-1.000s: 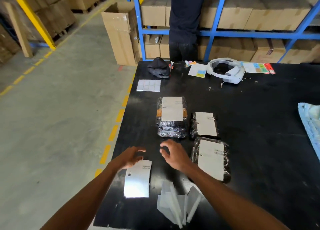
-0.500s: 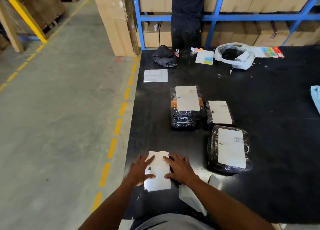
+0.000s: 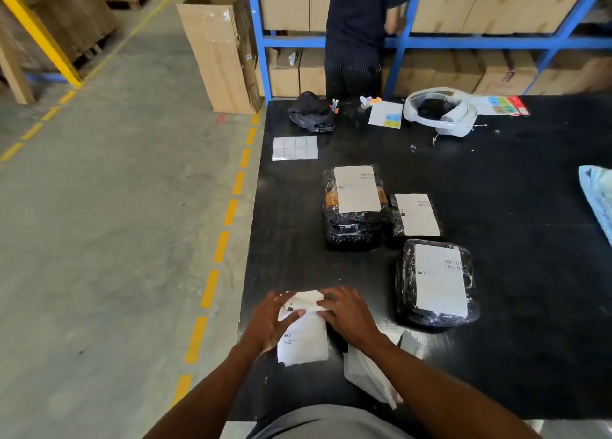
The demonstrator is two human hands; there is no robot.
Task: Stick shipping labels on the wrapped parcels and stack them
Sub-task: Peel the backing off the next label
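A white shipping label sheet (image 3: 303,337) lies near the front left edge of the black table (image 3: 530,226). My left hand (image 3: 270,322) and my right hand (image 3: 349,316) both pinch its far end, which is lifted and curling. A stack of black wrapped parcels (image 3: 356,206) with a label on top stands mid-table. To its right lies a smaller labelled parcel (image 3: 415,215). A larger labelled parcel (image 3: 437,283) rests closer to me, right of my right hand.
Peeled backing papers (image 3: 371,372) lie by the front edge under my right forearm. A sticker sheet (image 3: 294,147), a dark pouch (image 3: 311,112), a white headset (image 3: 442,112) and papers sit at the far side. A person (image 3: 359,31) stands at the blue shelving. A light blue cloth (image 3: 597,193) is at right.
Both hands came together onto the label sheet at the front left, then went from pressing it flat to lifting and curling its far end. The camera view shifted closer and downward.
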